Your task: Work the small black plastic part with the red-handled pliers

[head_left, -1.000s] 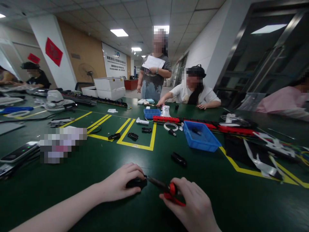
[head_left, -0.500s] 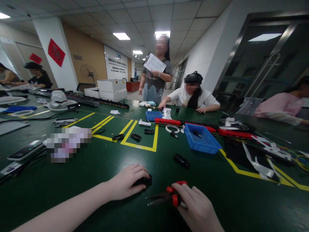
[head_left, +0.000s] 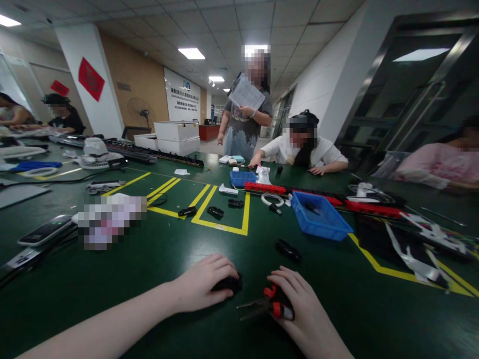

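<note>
My left hand is closed around a small black part on the green table, its fingers covering most of it. To its right, my right hand holds pliers with red handles. The jaws of the pliers point left and stand slightly apart, below the black part and not touching it. Another black part lies just beyond my right hand.
Further off are a blue tray, several black parts by yellow tape, a red strip and a white cable coil. A phone-like device lies left. People are across the table.
The view has shifted slightly, so the scene sits further right. The fingers of my right hand have lifted and spread somewhat over the pliers, whose handles have turned. My left hand keeps the black part.
</note>
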